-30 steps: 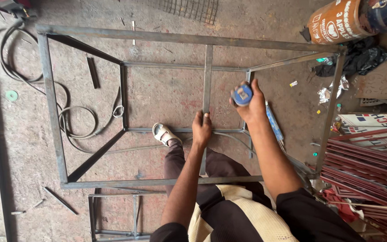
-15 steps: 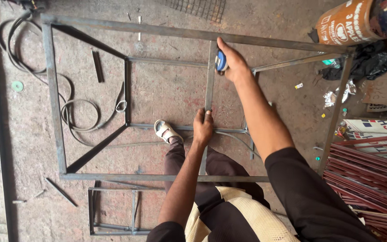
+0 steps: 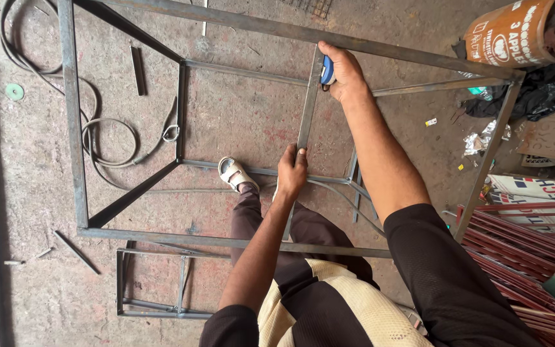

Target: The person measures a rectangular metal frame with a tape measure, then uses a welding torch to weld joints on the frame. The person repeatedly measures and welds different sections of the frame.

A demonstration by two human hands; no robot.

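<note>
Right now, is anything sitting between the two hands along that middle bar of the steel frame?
Nothing visible does. The right hand holds a blue tape measure at the far end of the middle bar, and the left hand pinches its near end. The bar between them shows bare; only concrete floor lies beneath.

Person: black short sleeves [image 3: 444,270], cream/black panel shirt w/ mesh texture, dark trousers, white sandal [image 3: 232,172].

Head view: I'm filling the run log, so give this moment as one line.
left hand: grips centre bar | right hand: holds blue tape measure at far rail
</note>
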